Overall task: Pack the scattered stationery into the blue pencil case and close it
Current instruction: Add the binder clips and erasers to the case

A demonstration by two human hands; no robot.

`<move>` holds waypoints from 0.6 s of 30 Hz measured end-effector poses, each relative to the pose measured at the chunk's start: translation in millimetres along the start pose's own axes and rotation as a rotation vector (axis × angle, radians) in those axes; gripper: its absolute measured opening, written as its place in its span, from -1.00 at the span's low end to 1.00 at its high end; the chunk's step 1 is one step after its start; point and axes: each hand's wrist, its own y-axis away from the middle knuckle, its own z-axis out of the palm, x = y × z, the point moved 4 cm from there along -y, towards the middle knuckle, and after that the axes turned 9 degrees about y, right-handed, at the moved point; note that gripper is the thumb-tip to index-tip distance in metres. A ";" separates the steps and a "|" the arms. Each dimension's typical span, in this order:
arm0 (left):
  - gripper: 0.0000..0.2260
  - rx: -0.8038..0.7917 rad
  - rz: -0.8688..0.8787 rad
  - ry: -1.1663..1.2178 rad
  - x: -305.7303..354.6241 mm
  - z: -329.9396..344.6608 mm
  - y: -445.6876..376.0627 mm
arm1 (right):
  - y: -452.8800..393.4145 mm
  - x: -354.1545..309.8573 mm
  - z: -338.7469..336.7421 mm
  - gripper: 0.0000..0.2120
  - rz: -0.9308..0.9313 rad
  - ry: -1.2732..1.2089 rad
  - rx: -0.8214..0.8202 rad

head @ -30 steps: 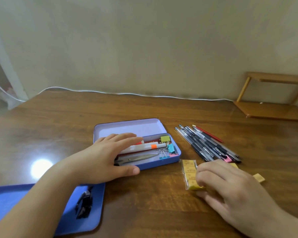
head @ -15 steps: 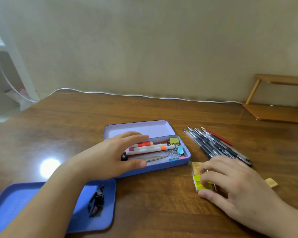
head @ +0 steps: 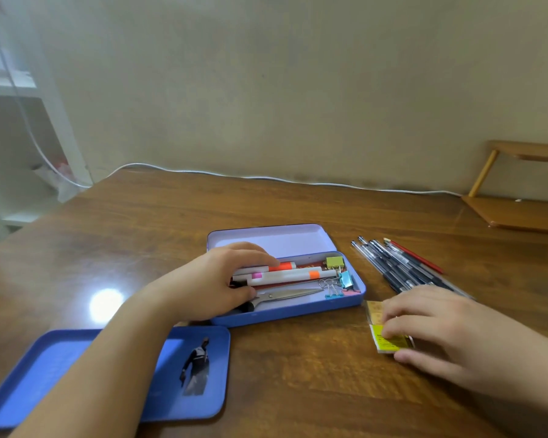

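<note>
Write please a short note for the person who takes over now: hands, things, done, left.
Left hand rests on the markers at the left end of the open case.
Right hand pinches the erasers on the table.
Done: markers, scissors and clips in the case.
Left: erasers, pens, then the lid.

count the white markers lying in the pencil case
2. One white marker with pink and orange bands lies along the middle of the blue pencil case; the other, orange-tipped, lies just behind it, partly under the left hand, which may hide more.
</note>
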 end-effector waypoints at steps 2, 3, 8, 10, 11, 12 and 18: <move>-0.57 0.009 0.004 0.002 -0.4 0.1 -0.4 | 0.8 0.2 0.1 -0.76 -0.048 0.039 0.068; -0.58 0.012 0.005 0.005 -0.4 0.2 -0.5 | 0.8 0.2 0.1 -0.76 -0.065 0.043 0.115; -0.60 0.011 -0.004 0.014 1.2 0.0 -0.9 | -0.7 5.7 -12.9 -0.70 0.060 0.005 0.309; -0.60 0.007 -0.009 0.005 0.9 -0.1 -1.1 | -5.3 7.6 -23.0 -0.77 0.183 -0.107 0.339; -0.60 0.004 -0.010 0.001 0.7 0.0 -1.3 | -9.2 7.4 -27.9 -0.79 0.240 -0.171 0.355; -0.60 0.000 -0.009 -0.002 0.5 0.3 -1.5 | -14.1 7.3 -31.7 -0.80 0.291 -0.235 0.368; -0.62 -0.006 -0.020 0.009 -2.2 1.5 -1.5 | -65.7 1.0 -27.7 -0.78 0.459 -0.532 0.287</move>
